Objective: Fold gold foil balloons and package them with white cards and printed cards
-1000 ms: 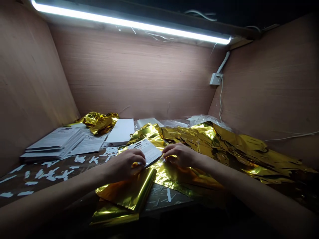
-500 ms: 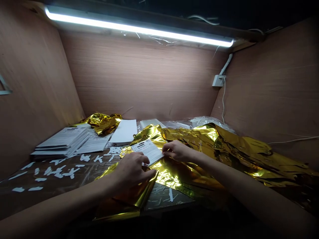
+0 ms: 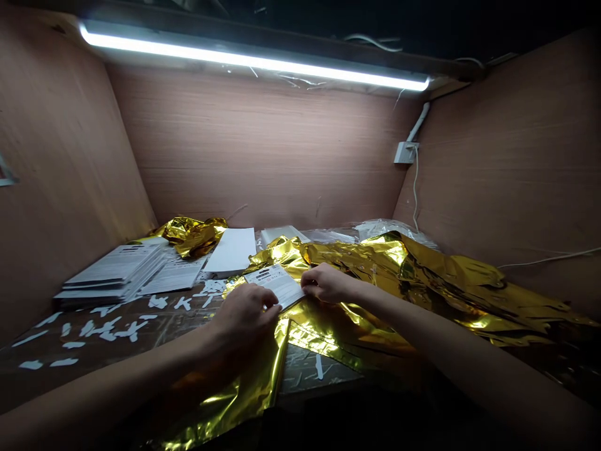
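Observation:
A white printed card (image 3: 279, 285), maybe several stacked, lies tilted on shiny gold foil between my hands. My left hand (image 3: 246, 310) is closed at the card's near left edge, thumb and fingers drawn together; whether it also grips foil is hidden. At the right corner of the card, my right hand (image 3: 326, 283) pinches with curled fingers. Below my left hand, a piece of gold foil (image 3: 253, 382) drapes over the table's front edge. More crumpled gold foil sheets (image 3: 451, 275) spread from behind the card to the right.
Stacks of printed cards (image 3: 113, 266) stand at left, beside a white blank stack (image 3: 231, 250). White paper scraps (image 3: 106, 327) litter the table. Clear plastic (image 3: 392, 230) and another gold foil heap (image 3: 192, 235) lie along the back. Wooden walls enclose the sides; a tube light (image 3: 253, 61) hangs overhead.
My left thumb has closed in toward the fingers. The foil under my left hand now hangs lower over the front edge. The right hand keeps its pinch on the card; the view shifted slightly.

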`<act>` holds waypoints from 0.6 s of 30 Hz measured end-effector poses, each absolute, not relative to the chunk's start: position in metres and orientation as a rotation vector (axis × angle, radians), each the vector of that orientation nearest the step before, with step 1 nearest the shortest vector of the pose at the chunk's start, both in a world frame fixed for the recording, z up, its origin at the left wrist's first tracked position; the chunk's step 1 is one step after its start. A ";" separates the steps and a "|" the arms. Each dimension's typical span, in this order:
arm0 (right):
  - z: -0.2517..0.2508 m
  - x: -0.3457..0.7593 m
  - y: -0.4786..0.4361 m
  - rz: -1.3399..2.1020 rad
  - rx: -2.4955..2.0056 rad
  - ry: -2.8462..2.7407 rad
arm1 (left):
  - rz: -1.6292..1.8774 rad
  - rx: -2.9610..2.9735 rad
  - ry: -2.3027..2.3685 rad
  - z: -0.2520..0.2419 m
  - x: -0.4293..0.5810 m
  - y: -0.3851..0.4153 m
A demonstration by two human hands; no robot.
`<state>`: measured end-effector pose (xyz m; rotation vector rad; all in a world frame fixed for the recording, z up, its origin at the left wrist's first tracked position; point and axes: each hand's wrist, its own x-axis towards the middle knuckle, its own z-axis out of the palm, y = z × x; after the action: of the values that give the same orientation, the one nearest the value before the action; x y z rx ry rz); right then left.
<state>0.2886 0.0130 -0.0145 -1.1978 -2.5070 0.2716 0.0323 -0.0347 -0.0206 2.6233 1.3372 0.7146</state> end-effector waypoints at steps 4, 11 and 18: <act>-0.014 0.287 0.016 0.334 -1.221 -2.474 | 0.644 2.552 1.313 -0.018 0.031 -0.026; -0.013 0.284 0.020 0.572 -1.409 -2.217 | 0.719 2.551 1.228 -0.026 0.028 -0.022; -0.019 0.287 0.022 0.624 -1.516 -2.109 | 0.780 2.621 1.170 -0.037 0.015 -0.010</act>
<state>0.2872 0.0221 -0.0192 -1.5158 -2.1094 0.6245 0.0154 -0.0096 -0.0368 2.6208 1.1704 0.7804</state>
